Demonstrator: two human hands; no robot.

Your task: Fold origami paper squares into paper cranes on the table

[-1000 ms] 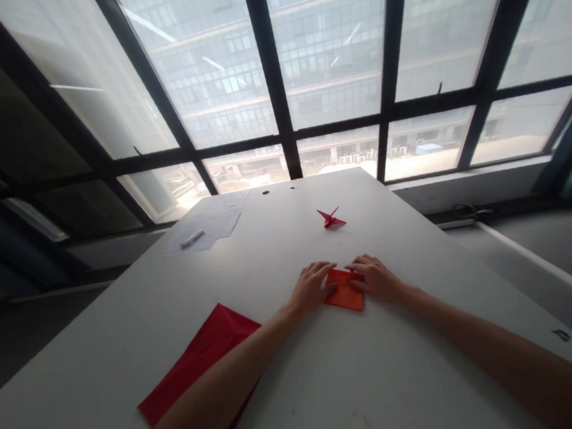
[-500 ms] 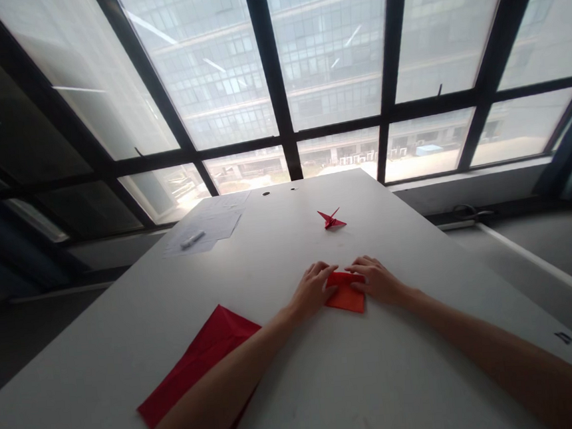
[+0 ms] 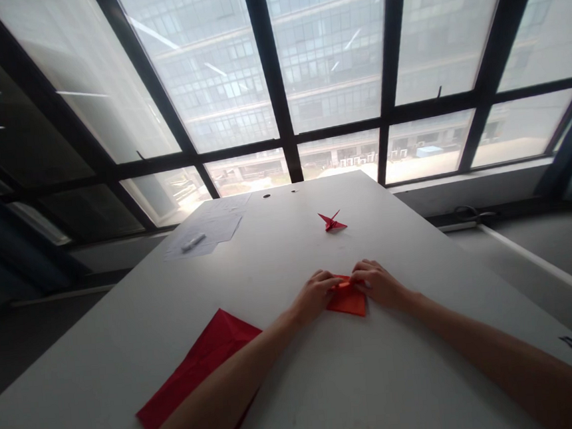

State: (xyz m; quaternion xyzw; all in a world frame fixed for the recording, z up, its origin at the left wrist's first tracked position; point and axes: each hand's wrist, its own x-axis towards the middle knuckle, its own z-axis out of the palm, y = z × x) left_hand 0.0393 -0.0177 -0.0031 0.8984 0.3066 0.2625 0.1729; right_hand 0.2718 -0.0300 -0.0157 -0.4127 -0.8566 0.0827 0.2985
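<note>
The counter [image 3: 361, 388] stretched out on every side of the orange paper [image 3: 347, 305]. To the left of that paper and nearer the wearer lay the red sheet [image 3: 198, 359], partly hidden by the left forearm; it showed creases but, as far as could be seen, no compact folding. The left hand [image 3: 314, 295] pinched the orange paper's left side, and the right hand [image 3: 378, 284] gripped its far right corner. The orange paper itself lay flat at its near half and, judging by its small four-sided shape, was already folded some; the far edge looked bent, its fold not yet pressed down. Beyond it, well apart, sat the little red folded figure [image 3: 332, 224], apparently complete.
</note>
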